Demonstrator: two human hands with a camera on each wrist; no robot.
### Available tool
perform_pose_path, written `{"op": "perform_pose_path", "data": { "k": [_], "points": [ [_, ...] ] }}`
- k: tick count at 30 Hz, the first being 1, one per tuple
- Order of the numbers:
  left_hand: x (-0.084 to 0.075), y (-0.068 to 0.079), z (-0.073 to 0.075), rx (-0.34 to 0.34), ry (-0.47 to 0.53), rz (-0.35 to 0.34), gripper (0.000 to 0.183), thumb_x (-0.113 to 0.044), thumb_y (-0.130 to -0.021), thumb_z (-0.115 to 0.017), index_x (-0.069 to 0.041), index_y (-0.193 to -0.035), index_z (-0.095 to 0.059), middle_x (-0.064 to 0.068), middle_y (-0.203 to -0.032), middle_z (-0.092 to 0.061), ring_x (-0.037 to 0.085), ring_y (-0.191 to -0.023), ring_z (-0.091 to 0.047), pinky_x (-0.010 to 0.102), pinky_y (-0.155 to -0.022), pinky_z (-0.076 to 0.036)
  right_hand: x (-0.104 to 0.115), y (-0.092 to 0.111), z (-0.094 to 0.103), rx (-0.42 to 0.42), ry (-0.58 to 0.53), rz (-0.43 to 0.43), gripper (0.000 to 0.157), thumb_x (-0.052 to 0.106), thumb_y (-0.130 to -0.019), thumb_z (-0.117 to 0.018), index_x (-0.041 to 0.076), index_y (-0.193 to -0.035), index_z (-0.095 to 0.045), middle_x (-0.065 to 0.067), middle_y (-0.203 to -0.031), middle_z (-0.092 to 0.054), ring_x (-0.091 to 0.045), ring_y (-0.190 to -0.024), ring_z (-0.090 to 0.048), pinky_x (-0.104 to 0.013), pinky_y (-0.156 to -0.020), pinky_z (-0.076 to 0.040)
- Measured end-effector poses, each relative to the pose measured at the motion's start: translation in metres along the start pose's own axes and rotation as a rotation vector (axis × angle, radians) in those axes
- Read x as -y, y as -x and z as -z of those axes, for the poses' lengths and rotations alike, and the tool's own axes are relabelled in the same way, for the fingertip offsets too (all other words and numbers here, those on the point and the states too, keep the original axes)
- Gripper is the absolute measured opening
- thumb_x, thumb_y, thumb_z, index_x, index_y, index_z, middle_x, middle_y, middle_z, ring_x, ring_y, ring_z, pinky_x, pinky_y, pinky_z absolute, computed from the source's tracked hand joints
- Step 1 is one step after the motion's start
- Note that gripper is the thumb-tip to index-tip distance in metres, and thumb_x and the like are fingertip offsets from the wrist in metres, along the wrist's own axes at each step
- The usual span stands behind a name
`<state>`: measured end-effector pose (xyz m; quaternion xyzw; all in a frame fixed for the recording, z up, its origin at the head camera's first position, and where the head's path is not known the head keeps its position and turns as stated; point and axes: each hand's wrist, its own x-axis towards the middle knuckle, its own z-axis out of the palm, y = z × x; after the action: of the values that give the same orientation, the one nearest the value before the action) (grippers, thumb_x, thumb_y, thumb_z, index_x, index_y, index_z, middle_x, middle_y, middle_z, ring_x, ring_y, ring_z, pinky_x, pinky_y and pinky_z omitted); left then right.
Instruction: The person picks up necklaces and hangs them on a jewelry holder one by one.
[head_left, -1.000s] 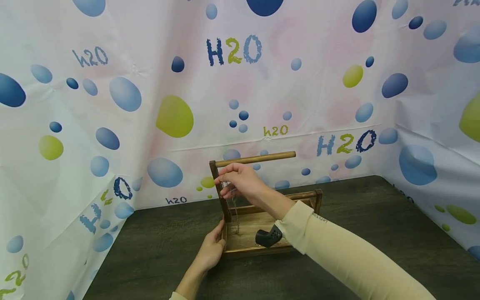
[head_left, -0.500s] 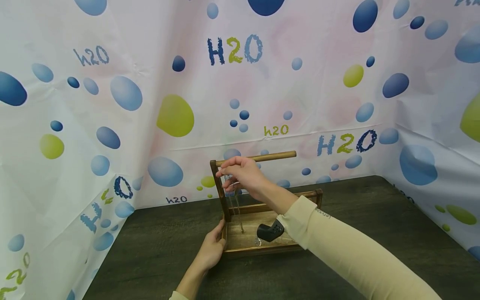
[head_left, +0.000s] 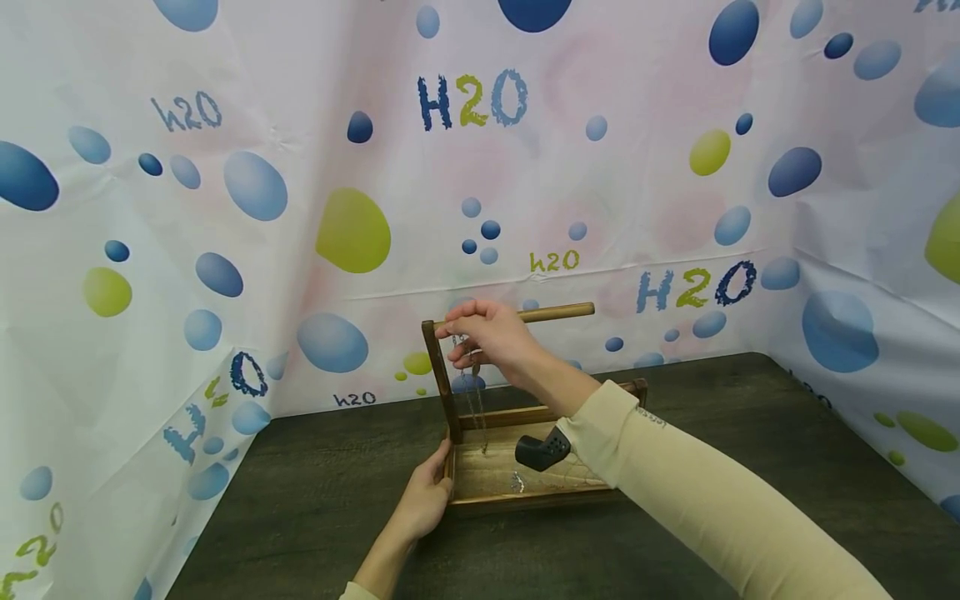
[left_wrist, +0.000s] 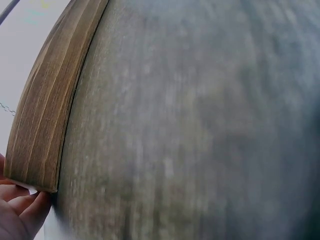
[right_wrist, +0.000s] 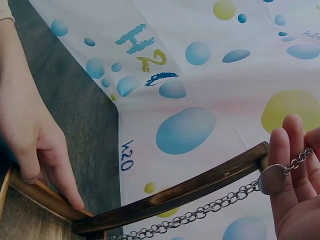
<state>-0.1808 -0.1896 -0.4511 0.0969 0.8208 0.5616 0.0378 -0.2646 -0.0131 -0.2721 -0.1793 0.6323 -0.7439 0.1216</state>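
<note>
Chain (right_wrist: 202,215) | hanging below right hand (head_left: 491,337), which pinches it | left hand (head_left: 422,502) grips wooden stand (head_left: 517,502)

Right hand (head_left: 497,337) higher, chain (right_wrist: 220,203) lifted with it.

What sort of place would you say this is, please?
Probably a makeshift filming corner: a creased, printed backdrop rises behind and on both sides of a dark table, on which sits a wooden stand.
</note>
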Motion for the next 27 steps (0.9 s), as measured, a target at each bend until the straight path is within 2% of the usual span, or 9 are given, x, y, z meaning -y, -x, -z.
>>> {"op": "perform_pose_path", "data": {
  "k": [7, 14, 23, 27],
  "points": [
    [-0.001, 0.0, 0.0, -0.003, -0.005, -0.004, 0.068, 0.015, -0.087, -0.039, 0.017, -0.152, -0.018, 0.034, -0.159, -0.014, 0.049, -0.147, -0.011, 0.061, -0.115, -0.014, 0.008, -0.001, 0.001, 0.002, -0.006, 0.007, 0.021, 0.007, -0.1, -0.058, -0.005, -0.117, -0.06, -0.016, -0.107, -0.073, -0.015, -0.062, -0.067, -0.029, -0.06, -0.058],
    [0.001, 0.001, 0.0, -0.001, -0.003, -0.007, 0.068, 0.015, -0.087, -0.039, 0.017, -0.152, -0.018, 0.035, -0.159, -0.014, 0.049, -0.146, -0.012, 0.061, -0.116, -0.015, 0.009, -0.001, 0.002, 0.002, -0.01, 0.008, 0.012, 0.006, -0.1, -0.057, 0.002, -0.11, -0.062, -0.016, -0.105, -0.073, -0.016, -0.062, -0.067, -0.03, -0.061, -0.059],
    [0.001, 0.001, -0.001, -0.007, -0.005, -0.018, 0.068, 0.015, -0.087, -0.039, 0.017, -0.152, -0.018, 0.036, -0.159, -0.014, 0.049, -0.146, -0.012, 0.06, -0.115, -0.015, 0.01, -0.002, 0.007, 0.005, -0.015, 0.035, 0.015, 0.005, -0.1, -0.056, -0.003, -0.112, -0.06, -0.022, -0.111, -0.071, -0.014, -0.06, -0.066, -0.029, -0.06, -0.058],
    [0.001, 0.001, -0.001, -0.008, -0.008, -0.016, 0.068, 0.015, -0.087, -0.038, 0.017, -0.152, -0.018, 0.035, -0.159, -0.014, 0.049, -0.146, -0.011, 0.06, -0.116, -0.014, 0.012, -0.002, 0.009, -0.008, -0.008, 0.034, 0.015, 0.005, -0.1, -0.057, -0.002, -0.112, -0.061, -0.019, -0.108, -0.072, -0.014, -0.06, -0.066, -0.03, -0.061, -0.059]
  ]
}}
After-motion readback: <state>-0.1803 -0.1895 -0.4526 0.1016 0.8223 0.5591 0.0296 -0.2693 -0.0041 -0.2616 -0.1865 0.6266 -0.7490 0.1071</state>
